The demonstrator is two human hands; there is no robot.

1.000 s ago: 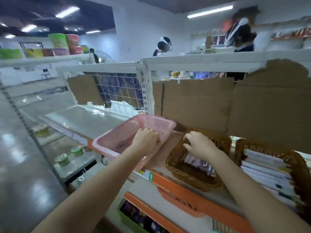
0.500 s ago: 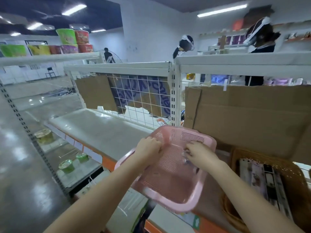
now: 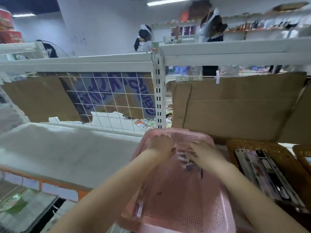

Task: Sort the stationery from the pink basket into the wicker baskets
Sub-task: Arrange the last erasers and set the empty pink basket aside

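Reaching into the pink basket (image 3: 176,204), which sits on the shelf edge just left of the wicker basket (image 3: 286,158), the right hand (image 3: 204,153) curls its fingers over small wrapped stationery packets (image 3: 184,158) near the basket's far wall, though blur hides whether it has them pinched. The left hand (image 3: 162,146) is curled beside them against the far wall; its hold cannot be told. Judged light, flat and slick; pinch one packet across its short edges.

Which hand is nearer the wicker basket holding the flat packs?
Right. The right hand is inside the pink basket on the side toward the wicker basket; the left hand is farther away.
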